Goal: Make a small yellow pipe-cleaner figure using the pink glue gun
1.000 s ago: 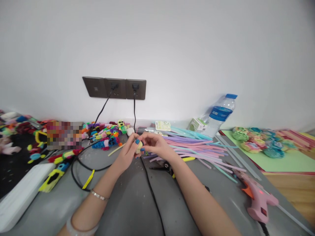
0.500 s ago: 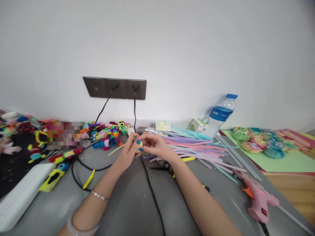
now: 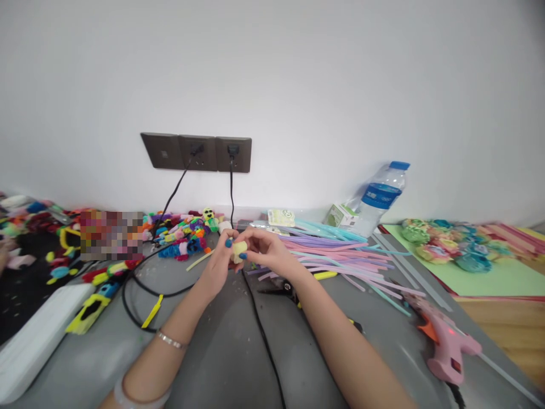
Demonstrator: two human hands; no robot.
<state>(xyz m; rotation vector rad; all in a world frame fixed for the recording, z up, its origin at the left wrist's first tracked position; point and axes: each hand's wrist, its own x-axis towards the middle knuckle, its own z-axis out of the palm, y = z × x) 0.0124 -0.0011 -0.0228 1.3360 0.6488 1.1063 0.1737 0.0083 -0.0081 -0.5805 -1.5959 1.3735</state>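
Over the middle of the grey table, my left hand point(image 3: 219, 261) and my right hand point(image 3: 268, 251) meet, fingers bent and pinching a small pale yellow fuzzy piece point(image 3: 239, 249). It looks like bent pipe cleaner; my fingers hide part of it. A pale yellow strip point(image 3: 198, 261) sticks out to the left of my left hand; whether it joins the held piece I cannot tell. Behind and right of my right hand lies a bundle of pastel pipe cleaners point(image 3: 332, 250). Black-jawed pliers point(image 3: 279, 288) rest under my right forearm.
A pink glue gun point(image 3: 451, 346) lies at the right, near flower-like craft pieces point(image 3: 451, 244) on green paper. A water bottle point(image 3: 381, 199) leans against the wall. Black cable point(image 3: 264, 335) crosses the table. Colourful fuzzy figures point(image 3: 183, 233) and a white block point(image 3: 42, 335) are at left.
My fingers have shifted around the pale yellow piece, and more of it now shows between my hands. The view has moved very slightly; other things stay where they were.
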